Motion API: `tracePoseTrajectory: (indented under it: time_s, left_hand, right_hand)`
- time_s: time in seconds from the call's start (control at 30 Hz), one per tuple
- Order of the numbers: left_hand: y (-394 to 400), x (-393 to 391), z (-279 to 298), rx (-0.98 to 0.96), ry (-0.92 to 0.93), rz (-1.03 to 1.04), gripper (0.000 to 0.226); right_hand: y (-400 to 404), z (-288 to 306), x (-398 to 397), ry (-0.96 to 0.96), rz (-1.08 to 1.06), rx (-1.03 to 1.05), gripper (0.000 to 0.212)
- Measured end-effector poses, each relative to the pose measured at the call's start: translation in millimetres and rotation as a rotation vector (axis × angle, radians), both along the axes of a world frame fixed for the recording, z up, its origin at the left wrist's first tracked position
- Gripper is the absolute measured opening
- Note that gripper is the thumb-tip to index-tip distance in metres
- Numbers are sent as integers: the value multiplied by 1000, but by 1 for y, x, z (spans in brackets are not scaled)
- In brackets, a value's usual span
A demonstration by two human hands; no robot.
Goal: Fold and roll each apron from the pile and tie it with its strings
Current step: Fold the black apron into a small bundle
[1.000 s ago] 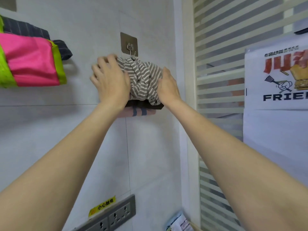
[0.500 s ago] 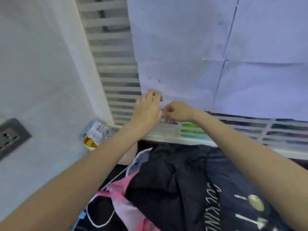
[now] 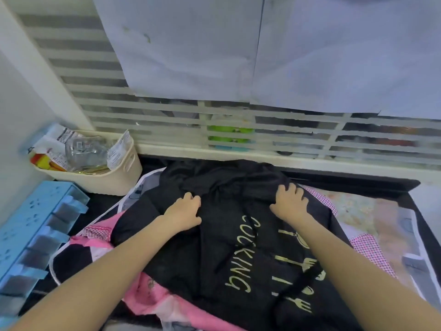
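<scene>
A black apron (image 3: 229,247) with gold "COOKING" lettering and cutlery prints lies crumpled on top of the pile on a dark counter. Its black string (image 3: 241,240) runs down across the lettering. My left hand (image 3: 185,211) grips a bunch of the black fabric at the apron's upper middle. My right hand (image 3: 290,201) grips the fabric at its upper right. Under it lie a pink apron (image 3: 152,297) at the left and front, and a pink-checked apron (image 3: 367,244) at the right.
A cream basket (image 3: 119,177) full of packets stands at the back left. A light blue rack (image 3: 31,235) lies along the left edge. A striped frosted window (image 3: 167,113) with white paper sheets (image 3: 262,48) taped on it rises behind the counter.
My view swung down from the wall hook with the rolled striped apron to the counter. Both hands came down from the window ledge and took hold of the black apron.
</scene>
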State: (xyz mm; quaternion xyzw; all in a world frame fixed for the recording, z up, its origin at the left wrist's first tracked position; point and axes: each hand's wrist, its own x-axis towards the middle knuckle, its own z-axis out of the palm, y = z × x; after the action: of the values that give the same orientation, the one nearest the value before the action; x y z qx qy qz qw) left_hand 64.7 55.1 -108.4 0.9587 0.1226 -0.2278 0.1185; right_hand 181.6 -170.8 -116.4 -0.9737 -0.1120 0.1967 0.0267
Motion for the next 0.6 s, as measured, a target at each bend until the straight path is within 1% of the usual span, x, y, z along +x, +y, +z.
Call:
tracePoseTrajectory:
  time_s: [0.03,0.1,0.13,0.17,0.23,0.27,0.3,0.37,0.43,0.5,0.53,0.57,0.6]
  left_hand:
    - [-3,1,-7,-1,-11,-1,37]
    - [-9,3,-12,-13,-23,-4,37]
    - [-13,5,-13,-25,-22,-7,38]
    - [-19,8,-11,-39,-25,-16,39]
    - [-33,15,-2,-69,-61,-50,41]
    - [-41,21,4,-89,-89,-75,43]
    - [-51,28,11,-114,-126,-109,47]
    - [-76,42,30,-155,-233,-218,57]
    - [-100,53,51,-187,-319,-329,71]
    - [-118,61,75,-277,-368,-343,82]
    - [-121,64,85,-317,-367,-325,83]
    - [-121,67,96,-328,-353,-334,79]
    - [-118,69,105,-297,-313,-359,68]
  right_hand:
    - [-7,-8,5,-46,-74,-22,69]
    - [-24,-21,15,-62,-189,-63,82]
    - [-33,-26,21,-45,-233,-58,83]
    - [-39,-29,26,-24,-251,-32,76]
    - [-45,-27,29,-14,-163,81,43]
    - [-45,-24,29,-41,-91,135,31]
    - [-44,-19,28,-73,-22,162,26]
    - [-39,2,22,-133,69,201,26]
    - [-24,30,10,-119,109,298,34]
    - [-14,63,0,-88,178,430,40]
    - [-14,79,-4,-39,207,499,41]
    - [-16,95,-5,15,236,544,41]
    - [-21,111,-7,64,265,561,41]
